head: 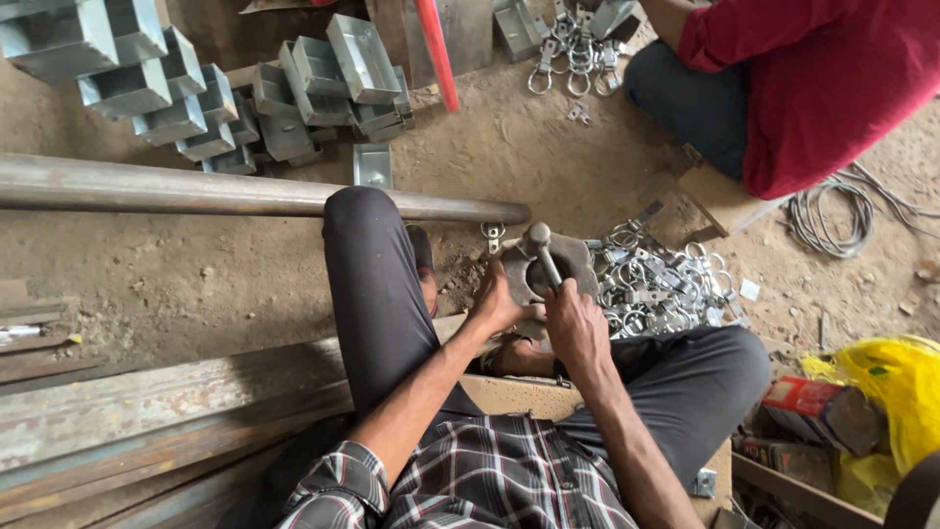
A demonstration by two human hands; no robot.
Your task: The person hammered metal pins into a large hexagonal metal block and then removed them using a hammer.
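My right hand is closed around the handle of a hammer, fingers wrapped tight low on the shaft. The shaft runs up and away from my fist, leaning a little to my left, and ends in a rounded head that sits just above the hollow of a heavy metal block on the ground ahead of me. So the hammer's long axis points nearly straight away from me, with the block right beyond my knuckles.

My left hand lies flat against the near left edge of that block, fingers spread and pressing on it rather than clamped on anything I can make out; whether something small is pinned beneath my fingertips I cannot tell. Both hands touch or nearly touch the block, the left slightly nearer its edge.

Just beyond my left hand a small metal clip lies on the dirt. To the right of my hammer hand a pile of shiny ring clips spreads beside the block, close enough to brush. Farther ahead a long steel pipe crosses over my left knee. Well past it sit stacked grey metal boxes. Off to the far right another person in a red shirt sits apart from me.
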